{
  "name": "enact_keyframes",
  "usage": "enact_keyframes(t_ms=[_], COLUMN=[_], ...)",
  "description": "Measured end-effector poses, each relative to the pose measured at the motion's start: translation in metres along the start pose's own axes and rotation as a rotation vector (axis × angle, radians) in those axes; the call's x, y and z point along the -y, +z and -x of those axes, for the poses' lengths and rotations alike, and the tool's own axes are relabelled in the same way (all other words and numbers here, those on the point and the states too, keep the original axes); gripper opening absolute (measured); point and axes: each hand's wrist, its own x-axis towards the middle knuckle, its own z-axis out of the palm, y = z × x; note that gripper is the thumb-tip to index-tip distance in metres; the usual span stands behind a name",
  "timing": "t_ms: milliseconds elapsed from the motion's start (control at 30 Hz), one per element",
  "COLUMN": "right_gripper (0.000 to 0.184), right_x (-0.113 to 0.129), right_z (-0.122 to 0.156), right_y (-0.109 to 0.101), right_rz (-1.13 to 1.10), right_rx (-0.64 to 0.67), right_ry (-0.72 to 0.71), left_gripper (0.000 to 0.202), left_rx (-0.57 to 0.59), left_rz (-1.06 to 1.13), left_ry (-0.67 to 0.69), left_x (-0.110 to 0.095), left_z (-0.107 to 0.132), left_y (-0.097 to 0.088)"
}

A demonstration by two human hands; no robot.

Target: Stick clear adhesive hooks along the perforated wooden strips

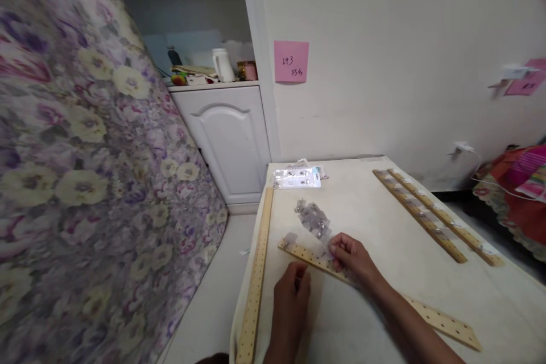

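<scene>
A pale wooden strip with rows of holes point(447, 321) lies slantwise across the table, passing beneath my right forearm. My right hand point(347, 253) is closed in a pinch over it, at the edge of a small clear plastic piece point(322, 251). Just below the strip's near-left part, my left hand point(293, 284) has its fingers curled together; whatever they hold is too small to make out. One clear piece point(290, 239) rests at the strip's far end. Beyond it lies a loose pile of translucent pieces with shiny metal parts point(314, 220).
Another holed strip point(257, 273) runs along the table's left edge. Two strips bearing clear pieces point(420, 213) point(447, 219) lie at the right. A clear plastic package point(297, 177) sits at the back by the wall. A flowered curtain point(106, 153) hangs at left.
</scene>
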Motion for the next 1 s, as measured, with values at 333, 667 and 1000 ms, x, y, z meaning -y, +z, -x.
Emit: enact_keyframes(t_ms=[333,667,1000], right_gripper=[0.024,0.029,0.034], right_x=[-0.007,-0.008,-0.01], right_z=[0.015,0.029,0.032], right_y=[0.025,0.047,0.046], right_rz=[0.034,-0.047,-0.47], right_rx=[0.058,0.028,0.047], right_ry=[0.021,0.097,0.198], left_gripper=[0.016,0.017,0.031], left_rx=[-0.097,-0.133,-0.404], left_rz=[-0.052,-0.128,0.072], left_ry=[0.111,0.249,0.109], left_x=[-0.008,-0.015,-0.007], left_z=[0.008,0.01,0.008], left_y=[0.007,0.008,-0.003])
